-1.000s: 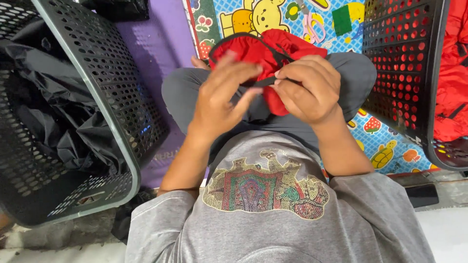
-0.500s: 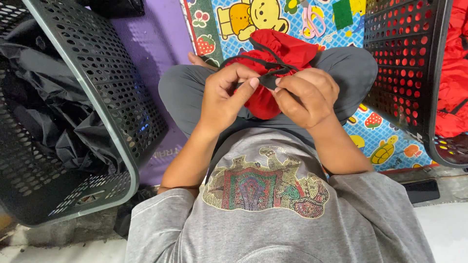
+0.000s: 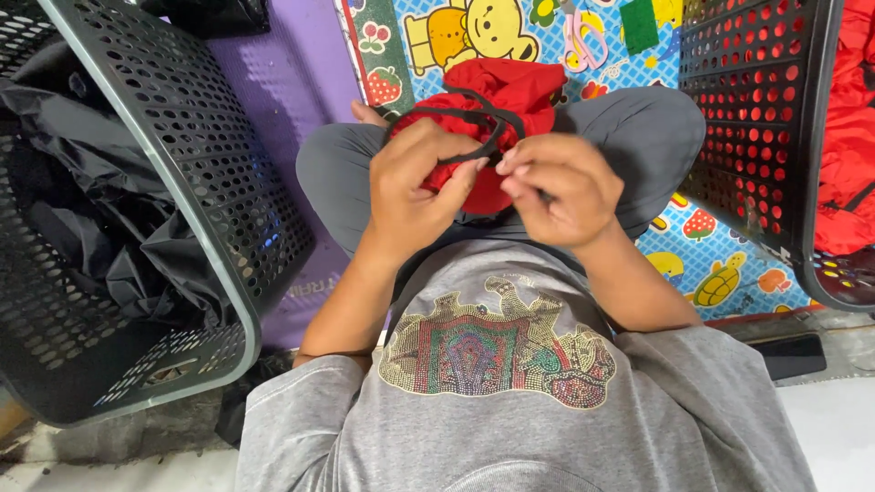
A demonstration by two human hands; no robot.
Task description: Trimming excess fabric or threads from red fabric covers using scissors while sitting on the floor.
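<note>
I sit cross-legged in grey trousers with a red cloth bag (image 3: 506,96) bunched on my lap. A black drawstring (image 3: 481,118) loops over its top. My left hand (image 3: 415,187) grips the red cloth and the cord on the left side. My right hand (image 3: 558,187) pinches the cord's other end with its fingertips, close beside the left hand. Both hands hide the lower part of the bag.
A dark perforated basket (image 3: 196,155) holding black cloth (image 3: 87,196) stands at my left. Another dark basket (image 3: 775,118) with red cloth (image 3: 848,137) stands at my right. Beneath me lie a colourful cartoon mat (image 3: 583,27) and a purple mat (image 3: 283,73).
The red bag has been gathered tighter and pushed a little away from me. My hands have drawn closer together on the black drawstring.
</note>
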